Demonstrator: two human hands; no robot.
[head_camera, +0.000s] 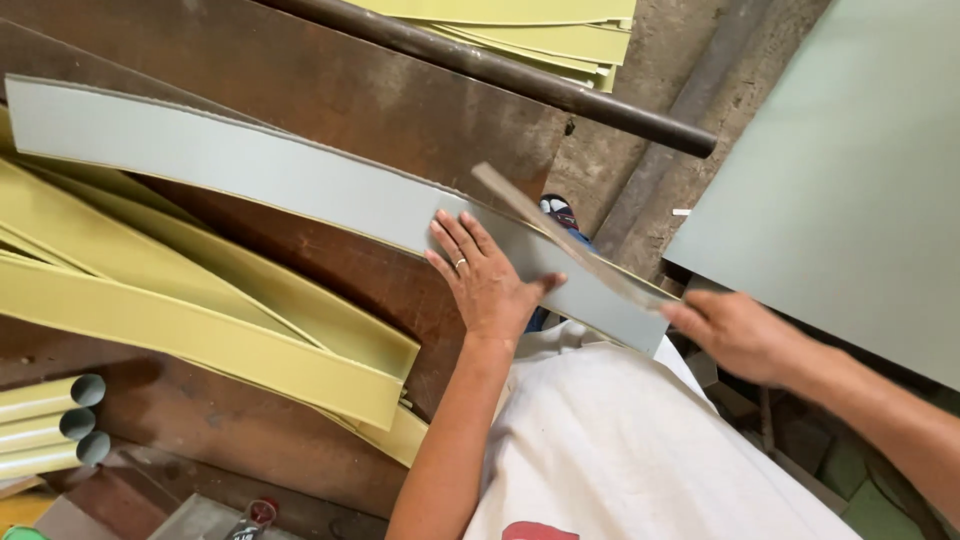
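Flat, left hand (487, 283) presses grey strip (300, 185); right hand (735, 333) seemingly grips ruler (560, 240).

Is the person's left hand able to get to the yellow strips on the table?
Probably yes: the left hand lies flat on the grey strip, and the yellow strips sit just beside it with nothing between.

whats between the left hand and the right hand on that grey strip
In the head view, a thin dark blade-like bar slants across the grey strip between the left hand, pressed flat on it, and the right hand, which grips the bar's lower end.
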